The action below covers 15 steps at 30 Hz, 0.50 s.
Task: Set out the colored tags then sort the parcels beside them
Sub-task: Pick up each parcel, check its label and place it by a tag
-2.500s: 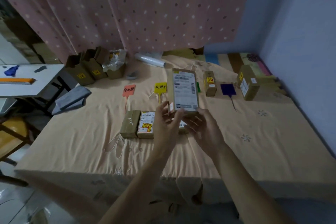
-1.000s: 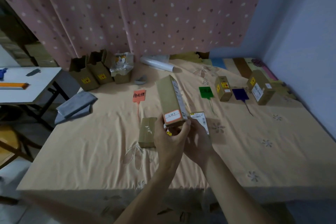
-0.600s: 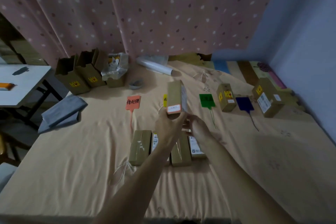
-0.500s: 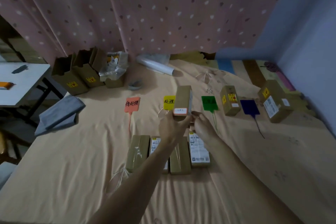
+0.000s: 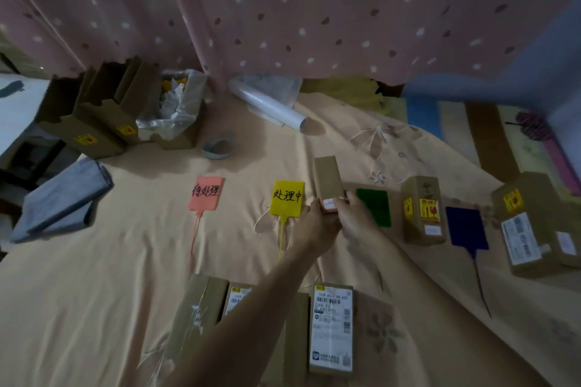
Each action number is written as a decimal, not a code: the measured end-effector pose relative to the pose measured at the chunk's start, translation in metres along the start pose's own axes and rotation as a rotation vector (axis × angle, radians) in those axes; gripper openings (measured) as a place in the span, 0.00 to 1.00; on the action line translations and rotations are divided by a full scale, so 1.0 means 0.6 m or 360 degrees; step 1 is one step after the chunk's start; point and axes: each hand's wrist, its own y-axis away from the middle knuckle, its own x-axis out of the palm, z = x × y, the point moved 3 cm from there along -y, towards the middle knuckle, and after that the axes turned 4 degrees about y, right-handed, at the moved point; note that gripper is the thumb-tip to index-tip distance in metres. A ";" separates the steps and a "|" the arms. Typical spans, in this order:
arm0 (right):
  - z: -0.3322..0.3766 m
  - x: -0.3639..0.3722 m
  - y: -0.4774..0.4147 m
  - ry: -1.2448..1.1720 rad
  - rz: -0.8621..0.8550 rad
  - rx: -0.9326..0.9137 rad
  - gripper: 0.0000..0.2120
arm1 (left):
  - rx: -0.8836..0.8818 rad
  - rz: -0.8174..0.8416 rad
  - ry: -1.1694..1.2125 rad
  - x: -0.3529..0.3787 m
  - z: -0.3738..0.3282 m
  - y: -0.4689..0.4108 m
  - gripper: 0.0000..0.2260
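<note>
While the left hand and right hand both pinch the near end of a narrow brown parcel, fingers curled round it, the box lies between the yellow tag and green tag; contact with the sheet unclear. Sorting step, tags already out: next move probably calls for settling it flat just beside yellow, off green, then releasing; unsorted parcels wait nearer. Surface is a rumpled peach bedsheet; dotted pink curtain behind, open cartons far left, blue wall right.
</note>
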 end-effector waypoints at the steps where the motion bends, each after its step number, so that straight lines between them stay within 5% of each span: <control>1: -0.001 0.004 -0.008 0.0009 0.0013 0.0012 0.14 | -0.0013 0.0018 0.0037 0.004 0.006 -0.014 0.17; 7: -0.032 0.020 -0.036 0.0079 0.0036 0.0059 0.20 | -0.0002 0.0144 -0.0038 0.014 0.025 -0.054 0.14; 15: -0.036 0.024 -0.037 0.0110 0.0010 0.0135 0.27 | -0.0004 0.0155 0.0084 0.015 0.063 -0.066 0.28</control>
